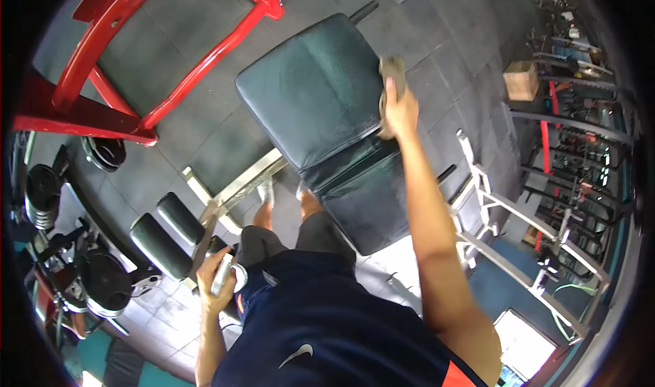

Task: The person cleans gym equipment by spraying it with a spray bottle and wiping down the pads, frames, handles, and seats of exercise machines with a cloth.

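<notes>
My right hand (402, 111) is closed on a brownish folded cloth (392, 70), held against the right edge of the bench's large black pad (310, 90). A second black pad (372, 199) adjoins it nearer my body, with a gap between the two. Down by my left hip, my left hand (210, 281) grips what looks like a white spray bottle (222, 276), seen from above. Most of its body is hidden.
Two black foam rollers (160, 245) on the bench frame stand close to my left hand. A red steel frame (198, 70) rises at the upper left. Weight plates (102, 281) hang at the far left. White metal racks (525, 250) and a wooden box (521, 81) are at right.
</notes>
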The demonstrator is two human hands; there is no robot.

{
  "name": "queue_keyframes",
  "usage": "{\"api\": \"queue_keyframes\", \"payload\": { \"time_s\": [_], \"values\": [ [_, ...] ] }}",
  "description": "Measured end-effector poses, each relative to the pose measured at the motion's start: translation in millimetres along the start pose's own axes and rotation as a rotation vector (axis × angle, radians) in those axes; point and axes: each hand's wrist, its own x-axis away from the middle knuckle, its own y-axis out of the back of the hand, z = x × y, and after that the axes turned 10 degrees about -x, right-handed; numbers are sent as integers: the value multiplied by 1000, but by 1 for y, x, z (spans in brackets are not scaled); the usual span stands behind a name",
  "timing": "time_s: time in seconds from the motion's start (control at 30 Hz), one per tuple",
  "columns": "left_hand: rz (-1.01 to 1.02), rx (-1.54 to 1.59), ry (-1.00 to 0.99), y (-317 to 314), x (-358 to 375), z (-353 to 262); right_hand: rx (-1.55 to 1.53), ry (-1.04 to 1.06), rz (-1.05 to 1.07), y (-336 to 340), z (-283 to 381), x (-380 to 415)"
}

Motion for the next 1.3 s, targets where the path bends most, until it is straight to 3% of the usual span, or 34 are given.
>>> {"api": "queue_keyframes", "payload": {
  "time_s": [0.03,0.07,0.1,0.17,0.23,0.27,0.33,0.37,0.43,0.5,0.57,0.63,0.73,0.83,0.87,0.97,1.03,1.1,1.17,1.23,1.3],
  "values": [
    [23,-20,-7,-2,-6,2,-161,-46,-17,14,22,35],
    [50,3,1,-3,-11,0,1,-5,-149,9,-5,59],
    [65,24,10,-4,-14,-1,-311,-248,-158,20,17,89],
    [29,30,-7,-10,-21,0,-838,-298,-321,28,28,110],
    [19,48,-53,-8,-24,-5,-1099,-227,-229,47,49,86],
    [11,28,-84,-8,-25,-4,-861,-252,-70,47,58,64],
    [-18,41,-75,-8,-21,-2,-76,177,-46,4,65,10],
    [-43,48,-62,-8,-18,-1,471,624,-170,-34,65,-13],
    [-91,46,-55,-7,-8,1,447,339,-46,-88,97,-44],
    [-110,37,7,-9,1,3,568,344,-82,-133,138,-39],
    [-62,19,99,-10,10,6,570,745,186,-161,158,12],
    [-96,28,55,-15,15,14,188,944,497,-182,152,78],
    [-151,52,65,-12,24,15,432,1197,699,-178,155,51],
    [-207,84,48,-16,35,23,672,922,527,-206,190,13],
    [-190,91,80,-16,38,23,724,780,586,-219,208,6],
    [-204,81,4,-15,48,26,988,856,816,-239,223,30],
    [-249,99,-15,-16,52,31,1078,1122,751,-219,205,65],
    [-277,112,-17,-14,53,31,1114,1182,888,-186,186,102],
    [-312,120,-16,-10,50,28,773,1207,734,-164,83,134],
    [-348,148,-22,-10,47,30,704,1142,933,-101,85,174],
    [-329,133,-35,-8,48,33,430,1114,990,-59,71,182]
  ]
}}
